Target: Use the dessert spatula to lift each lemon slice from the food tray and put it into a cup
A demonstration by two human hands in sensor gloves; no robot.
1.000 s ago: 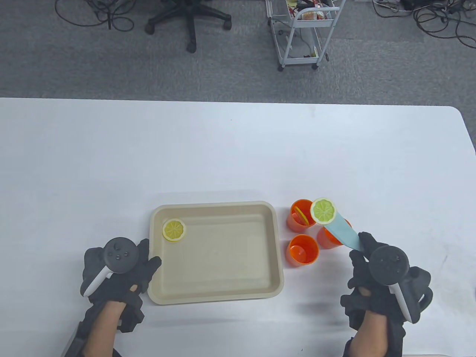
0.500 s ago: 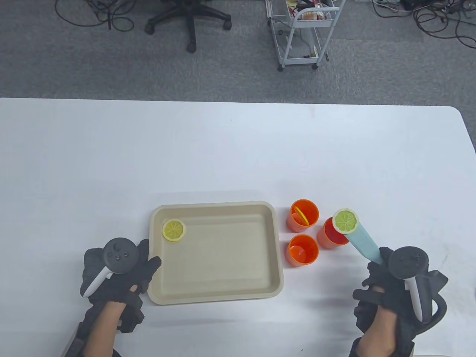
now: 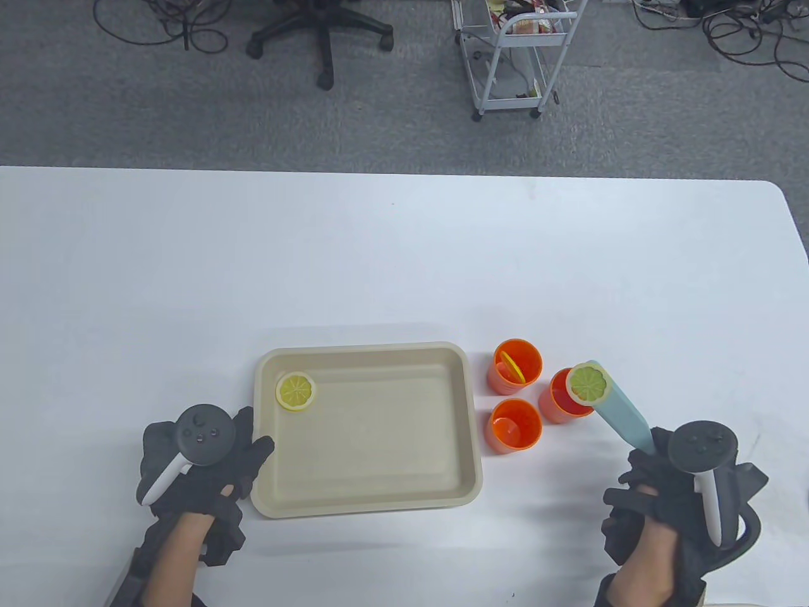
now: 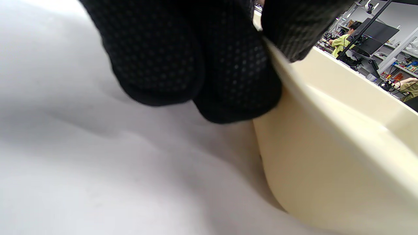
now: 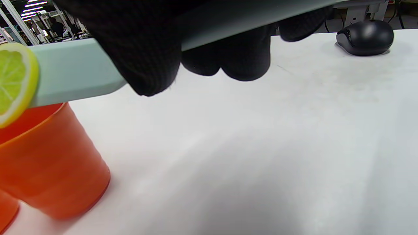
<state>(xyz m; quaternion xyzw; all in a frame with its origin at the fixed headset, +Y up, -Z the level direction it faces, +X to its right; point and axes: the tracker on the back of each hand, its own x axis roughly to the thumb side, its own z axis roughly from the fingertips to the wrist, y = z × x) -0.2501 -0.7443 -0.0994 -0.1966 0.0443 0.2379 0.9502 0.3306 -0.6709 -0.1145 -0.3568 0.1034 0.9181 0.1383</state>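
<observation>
Three orange cups stand in a cluster right of centre in the lower half of the table view, just right of the beige tray (image 3: pixel 366 499) on the white tabletop (image 3: pixel 404 253). The right hand (image 3: pixel 670 499), at the lower right, has its fingers (image 5: pixel 147 58) curled round the handle of the pale blue spatula (image 3: pixel 619 411), whose blade reaches up and left over the right-hand cup (image 3: pixel 562 398). One greenish lemon slice (image 3: pixel 586 384) lies on the blade tip, above that cup's rim. The upper cup (image 3: pixel 517 363) already has a yellow slice inside; the lower cup (image 3: pixel 513 425) shows none. Another lemon slice (image 3: pixel 296 391) lies in the tray's upper left corner. The left hand (image 3: pixel 202 461), at the lower left, grips the tray's left rim, thumb over the edge and fingers (image 4: pixel 235 81) against its outer wall.
</observation>
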